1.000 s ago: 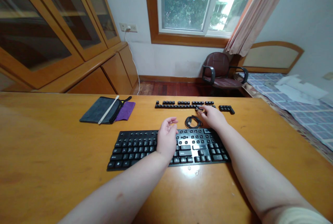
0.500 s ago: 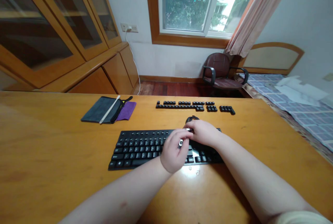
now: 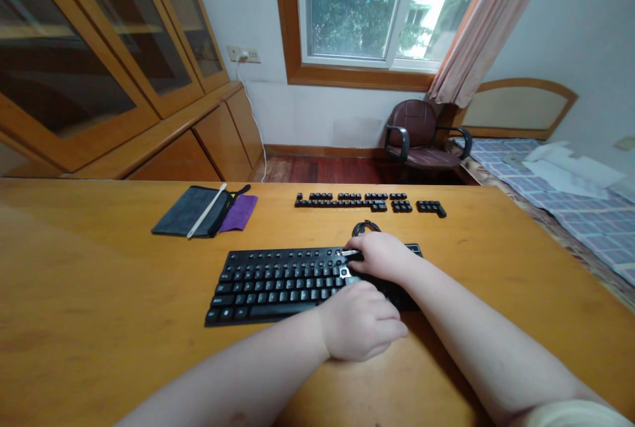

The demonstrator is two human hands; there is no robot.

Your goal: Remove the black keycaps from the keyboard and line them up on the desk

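A black keyboard [image 3: 278,288] lies on the wooden desk, with the upper row of its key positions stripped of caps. My right hand [image 3: 384,255] rests over its right part, fingers closed on a slim silvery tool [image 3: 348,252] whose tip points left at the upper row. A bare pale patch with a dark square post [image 3: 344,271] shows just below the tool. My left hand [image 3: 362,322] is at the keyboard's front edge, over the desk, fingers curled downward and together. Whatever it may hold is hidden beneath the fingers.
Loose black keycaps [image 3: 342,203] stand in rows towards the desk's far edge. A coiled black cable [image 3: 366,227] sits behind the keyboard. At left lie a dark zip pouch [image 3: 181,210], a pale stick [image 3: 206,212] and a purple cloth [image 3: 239,213]. Beyond stands an office chair [image 3: 419,133].
My left hand has moved from beside the right hand's fingers down and right to the keyboard's front edge, covering two small bits on the desk. The right hand stays nearly in place.
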